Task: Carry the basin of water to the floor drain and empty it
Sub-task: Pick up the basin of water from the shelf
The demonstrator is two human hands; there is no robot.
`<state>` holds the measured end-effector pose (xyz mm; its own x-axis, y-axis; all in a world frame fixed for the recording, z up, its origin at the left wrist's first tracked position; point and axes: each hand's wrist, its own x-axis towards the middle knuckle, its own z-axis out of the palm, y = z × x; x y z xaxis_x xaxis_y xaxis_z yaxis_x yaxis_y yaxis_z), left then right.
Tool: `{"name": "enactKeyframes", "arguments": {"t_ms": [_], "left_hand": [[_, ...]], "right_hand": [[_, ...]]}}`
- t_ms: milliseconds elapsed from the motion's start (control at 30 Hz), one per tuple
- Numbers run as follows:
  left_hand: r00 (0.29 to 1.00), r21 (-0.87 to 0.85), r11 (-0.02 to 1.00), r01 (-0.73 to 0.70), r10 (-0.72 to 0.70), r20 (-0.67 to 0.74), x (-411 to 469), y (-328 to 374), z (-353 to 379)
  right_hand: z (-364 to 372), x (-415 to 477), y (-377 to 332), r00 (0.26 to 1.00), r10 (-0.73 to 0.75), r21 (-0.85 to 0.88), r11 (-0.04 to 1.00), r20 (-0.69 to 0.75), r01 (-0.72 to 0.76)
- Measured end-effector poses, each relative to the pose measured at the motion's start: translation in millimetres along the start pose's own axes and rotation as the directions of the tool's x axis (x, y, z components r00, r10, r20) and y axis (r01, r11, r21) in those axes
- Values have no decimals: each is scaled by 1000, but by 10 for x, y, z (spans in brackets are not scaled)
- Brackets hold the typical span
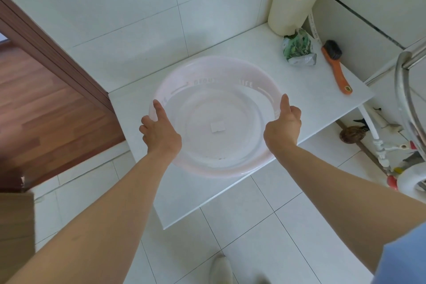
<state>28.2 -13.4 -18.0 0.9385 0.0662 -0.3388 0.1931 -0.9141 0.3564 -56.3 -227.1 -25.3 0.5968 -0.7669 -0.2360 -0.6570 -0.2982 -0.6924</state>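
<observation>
A round pale pink translucent basin (214, 71) holds clear water and sits over a white tiled ledge (265, 53). My left hand (160, 132) grips its left rim, thumb laid over the edge and fingers underneath. On the right rim, my right hand (282, 125) holds the same way, thumb pointing up along the edge. A small white square label shows at the basin's bottom. Whether the basin rests on the ledge or is slightly lifted I cannot tell. No floor drain is visible.
On the ledge behind stand a cream plastic bin (294, 4), a green-printed bag (298, 49) and an orange-handled brush (335, 64). A brown door frame (53, 53) and wood floor lie left. Pipes and a valve (380, 145) are at right. White floor tiles (253, 226) lie below.
</observation>
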Motion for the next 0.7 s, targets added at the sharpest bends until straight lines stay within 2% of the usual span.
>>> {"name": "enactKeyframes", "arguments": {"t_ms": [300,700], "left_hand": [[999,-73,997,-9,6,-32,-112,99,-243],[999,-57,998,4,-6,-33,-703,304,-922]], "right_hand": [[-166,-63,-143,998,-43,5,999,-44,43],[-852,-468,-547,997,-60,4,998,-38,60]]}}
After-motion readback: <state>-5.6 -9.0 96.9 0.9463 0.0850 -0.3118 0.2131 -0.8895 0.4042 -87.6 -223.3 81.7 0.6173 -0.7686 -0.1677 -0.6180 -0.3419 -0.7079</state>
